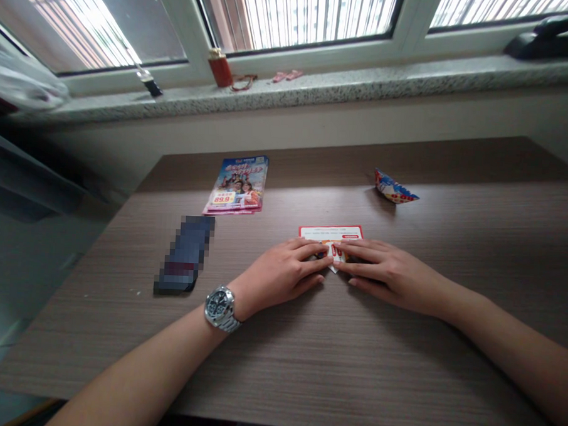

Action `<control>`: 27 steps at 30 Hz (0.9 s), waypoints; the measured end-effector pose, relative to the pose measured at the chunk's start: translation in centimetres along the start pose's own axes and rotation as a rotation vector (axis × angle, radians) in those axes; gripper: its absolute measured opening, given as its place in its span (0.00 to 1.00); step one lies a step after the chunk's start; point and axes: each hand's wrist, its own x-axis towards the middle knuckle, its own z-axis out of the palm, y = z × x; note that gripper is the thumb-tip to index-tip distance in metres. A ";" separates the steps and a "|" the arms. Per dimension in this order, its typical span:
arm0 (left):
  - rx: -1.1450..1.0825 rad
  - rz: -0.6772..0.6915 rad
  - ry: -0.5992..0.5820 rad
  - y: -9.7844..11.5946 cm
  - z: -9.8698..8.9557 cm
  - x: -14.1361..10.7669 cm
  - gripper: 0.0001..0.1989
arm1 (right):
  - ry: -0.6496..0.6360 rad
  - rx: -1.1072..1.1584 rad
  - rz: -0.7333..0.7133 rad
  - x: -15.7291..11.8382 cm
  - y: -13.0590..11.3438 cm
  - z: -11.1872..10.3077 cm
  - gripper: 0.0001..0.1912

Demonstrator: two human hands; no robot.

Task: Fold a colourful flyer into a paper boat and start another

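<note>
A printed paper leaflet [330,231] with a red border lies on the table in front of me, its near part folded to a point. My left hand [293,270] lies over its left side with the fingers stretched out flat. From the right, my right hand [380,267] rests on it the same way, fingers extended and slightly apart. The fingertips of both hands nearly meet over the folded part and press it down. Much of the leaflet's near half is hidden under them. A silver wristwatch [222,308] is on my left wrist.
A folded paper shape [393,187] in blue and red stands at the back right of the wooden table [452,245]. A stack of leaflets [238,184] and a blurred phone-like dark object [184,256] lie to the left. A red lighter-like object [219,67] stands on the windowsill.
</note>
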 end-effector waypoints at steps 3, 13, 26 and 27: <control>0.010 -0.002 -0.001 0.0 0.1 0.1 0.19 | 0.004 0.006 -0.006 0.0 0.1 0.0 0.25; -0.001 0.013 -0.004 -0.2 0.2 0.0 0.20 | -0.042 -0.024 -0.043 -0.1 -0.1 -0.4 0.21; 0.017 0.026 -0.044 -0.5 0.3 0.0 0.24 | -0.034 -0.001 -0.038 -0.1 -0.2 -0.4 0.19; 0.016 0.027 -0.049 -0.5 0.3 0.0 0.24 | -0.028 0.010 -0.030 -0.1 -0.2 -0.3 0.19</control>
